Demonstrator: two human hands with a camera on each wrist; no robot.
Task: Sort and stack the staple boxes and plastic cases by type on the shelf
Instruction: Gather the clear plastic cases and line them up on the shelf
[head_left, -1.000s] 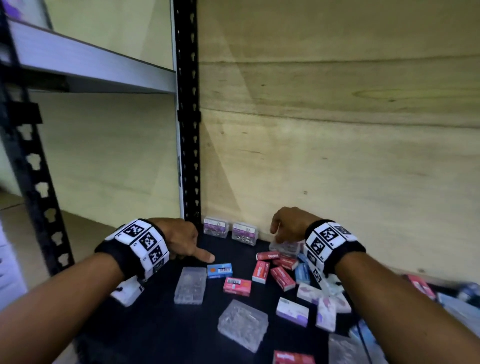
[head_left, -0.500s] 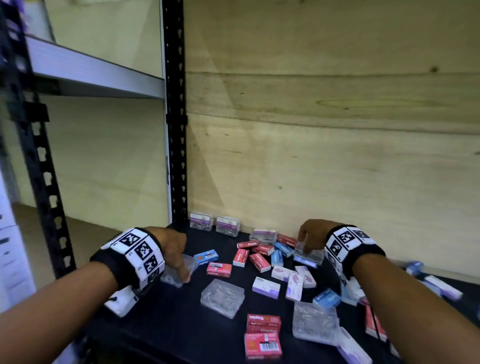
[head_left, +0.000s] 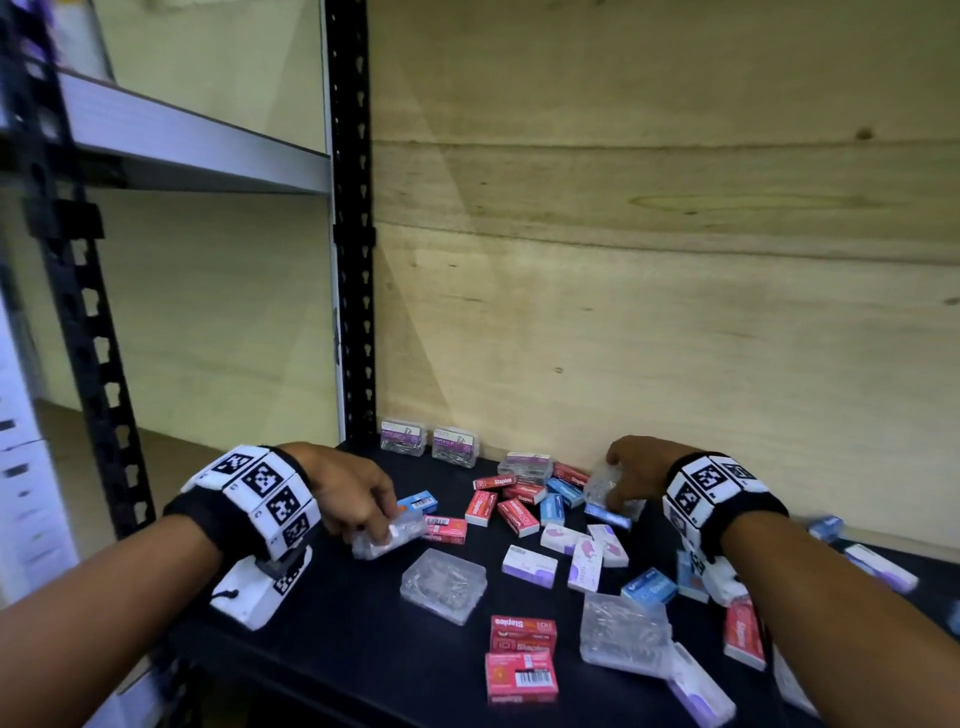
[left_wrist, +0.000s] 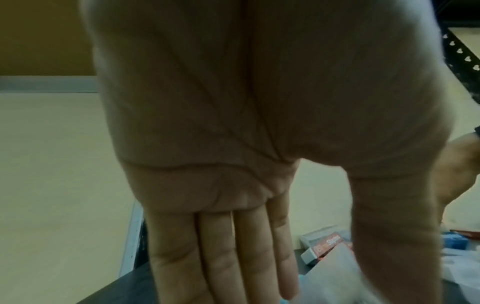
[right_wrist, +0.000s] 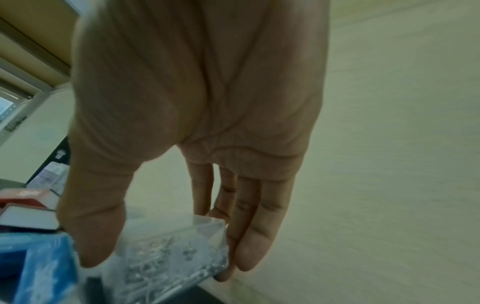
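Each hand is collecting a plastic case: the left hand (head_left: 358, 493) grasps a clear case (head_left: 387, 535) at nine o'clock on the shelf (head_left: 322, 639), and the right hand (head_left: 636, 475) pinches another clear case (right_wrist: 171, 251) at two o'clock amid the staple boxes (head_left: 519, 506). I'd judge the next move is bringing both together into one stack, squarely aligned.

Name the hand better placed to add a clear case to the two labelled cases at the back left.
Left hand: it already holds a clear case and is nearer those labelled cases than the right hand.
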